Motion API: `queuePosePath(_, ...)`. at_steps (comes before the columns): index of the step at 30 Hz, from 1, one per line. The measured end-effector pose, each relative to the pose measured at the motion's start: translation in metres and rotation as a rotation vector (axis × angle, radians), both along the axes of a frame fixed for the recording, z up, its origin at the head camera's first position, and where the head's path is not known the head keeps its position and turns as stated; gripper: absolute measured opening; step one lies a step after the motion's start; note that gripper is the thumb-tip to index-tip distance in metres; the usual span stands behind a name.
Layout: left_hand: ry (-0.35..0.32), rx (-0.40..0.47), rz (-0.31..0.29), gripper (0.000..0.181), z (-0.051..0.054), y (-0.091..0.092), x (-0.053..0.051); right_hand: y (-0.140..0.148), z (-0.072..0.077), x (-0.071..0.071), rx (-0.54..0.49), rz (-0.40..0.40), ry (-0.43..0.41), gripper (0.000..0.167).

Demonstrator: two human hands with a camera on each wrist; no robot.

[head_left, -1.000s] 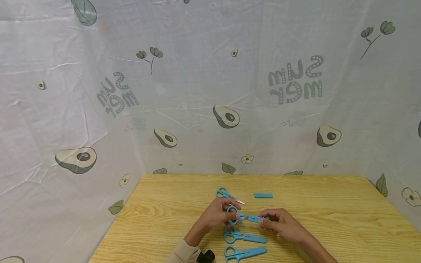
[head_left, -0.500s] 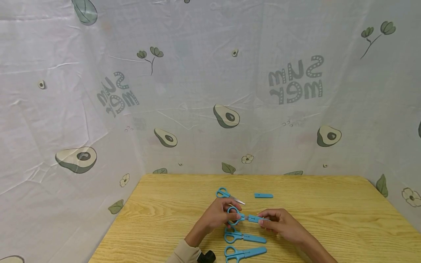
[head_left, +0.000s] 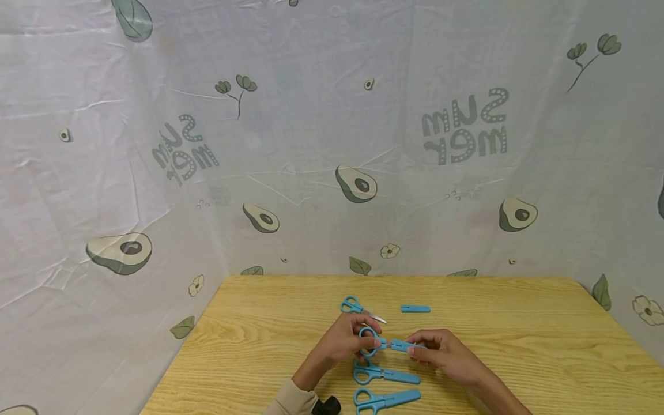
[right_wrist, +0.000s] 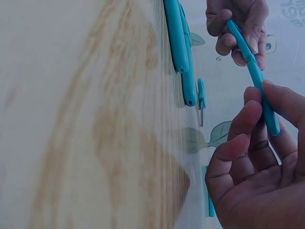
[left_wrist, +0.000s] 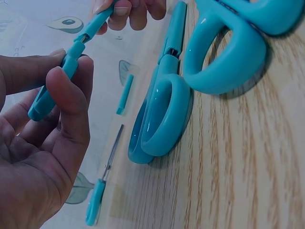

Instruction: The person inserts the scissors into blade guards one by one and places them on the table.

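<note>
My left hand (head_left: 343, 340) holds a pair of blue scissors (head_left: 383, 344) by its finger loops, just above the table. Over the blades sits a blue blade cover (head_left: 399, 345), pinched between thumb and fingers of my right hand (head_left: 450, 356). A short strip of metal shows between handle and cover. Below them lie two more blue scissors in covers, the nearer-to-hand pair (head_left: 399, 376) and a front pair (head_left: 399, 398). Behind my left hand lies an uncovered pair (head_left: 353, 306) with bare blades. A loose blade cover (head_left: 415, 309) rests to its right.
The wooden table (head_left: 519, 323) meets a patterned cloth backdrop (head_left: 311, 144) at the back and sides. A black device (head_left: 327, 405) sits at my left wrist, by the beige sleeve (head_left: 291, 397).
Almost nothing differs. Both hands keep their grip on the scissors and the cover, and the strip of metal between handle and cover looks about the same.
</note>
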State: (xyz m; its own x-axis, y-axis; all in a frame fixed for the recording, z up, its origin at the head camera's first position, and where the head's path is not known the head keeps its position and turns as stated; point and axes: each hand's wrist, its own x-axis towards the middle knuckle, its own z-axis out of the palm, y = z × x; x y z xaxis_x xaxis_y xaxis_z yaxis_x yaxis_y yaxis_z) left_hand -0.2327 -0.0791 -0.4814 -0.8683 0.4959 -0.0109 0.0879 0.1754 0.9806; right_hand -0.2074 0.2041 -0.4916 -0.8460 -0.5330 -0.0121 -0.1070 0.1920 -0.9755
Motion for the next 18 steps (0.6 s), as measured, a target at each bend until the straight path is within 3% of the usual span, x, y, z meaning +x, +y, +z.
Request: queuePosePath(18,-0.004,0.009,0.0,0.022,0.0008,0.0013,-0.0001,-0.0005,0.0031,0.0009,0.035,-0.031,-0.01,0.036)
